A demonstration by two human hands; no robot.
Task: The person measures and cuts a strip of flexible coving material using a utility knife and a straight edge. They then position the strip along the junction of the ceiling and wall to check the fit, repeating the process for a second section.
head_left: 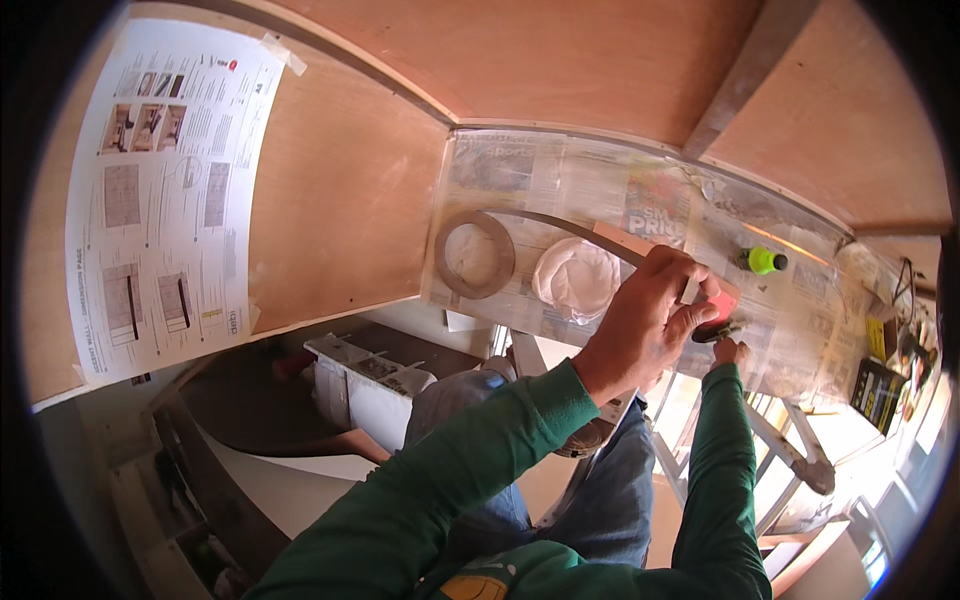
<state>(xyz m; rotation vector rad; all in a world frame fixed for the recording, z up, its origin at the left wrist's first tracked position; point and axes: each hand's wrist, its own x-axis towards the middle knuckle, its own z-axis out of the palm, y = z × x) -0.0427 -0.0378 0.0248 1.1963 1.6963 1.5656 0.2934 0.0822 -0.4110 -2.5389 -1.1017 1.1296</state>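
My left hand (650,325) is closed round a flat brown edging strip (565,226) and a reddish flat piece (716,305). The strip curves back to a roll of edging (475,253) lying on the newspaper. My right hand (733,354) sits just below, its fingers closed on a small dark tool (713,332) whose kind I cannot make out. The tool is close against the underside of the reddish piece. Beside my left hand lies a whitish round, crumpled-looking thing (577,279).
Newspaper under plastic (590,190) covers the work surface, with a green bottle (765,260) on it. Wooden panels (345,185) rise around it; one carries a taped drawing sheet (165,200). A black and yellow box (878,393) stands at right. Below are a ladder-like frame (800,455) and a white block (365,375).
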